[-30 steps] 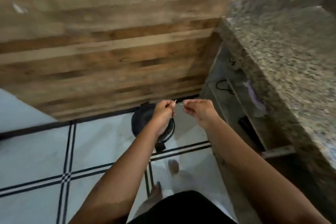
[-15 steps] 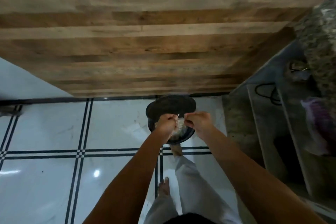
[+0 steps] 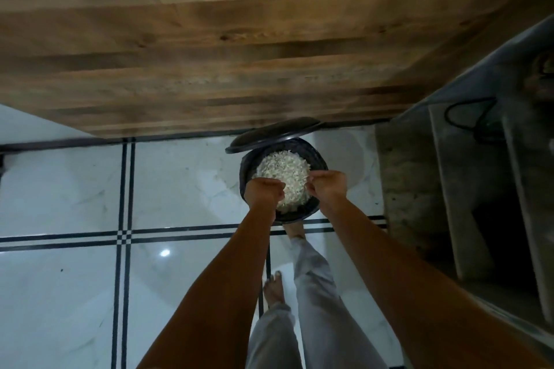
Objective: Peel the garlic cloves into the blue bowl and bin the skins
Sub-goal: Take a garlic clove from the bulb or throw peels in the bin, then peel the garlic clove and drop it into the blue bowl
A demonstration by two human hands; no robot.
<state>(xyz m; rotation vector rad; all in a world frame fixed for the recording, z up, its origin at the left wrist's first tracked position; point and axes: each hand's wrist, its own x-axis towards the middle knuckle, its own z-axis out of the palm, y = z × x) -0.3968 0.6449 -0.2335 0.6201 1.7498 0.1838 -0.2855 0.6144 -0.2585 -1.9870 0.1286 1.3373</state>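
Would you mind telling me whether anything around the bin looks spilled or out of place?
Nothing looks spilled. The black bin stands with its lid up, and the pale skins are heaped high inside it, close to the rim. No skins show on the floor tiles around it.

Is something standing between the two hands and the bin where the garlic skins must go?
Nothing visible does. The lid is tilted up at the far side, so the bin is open, and the left hand and right hand hang over the skins inside. What they hold is too small to tell.
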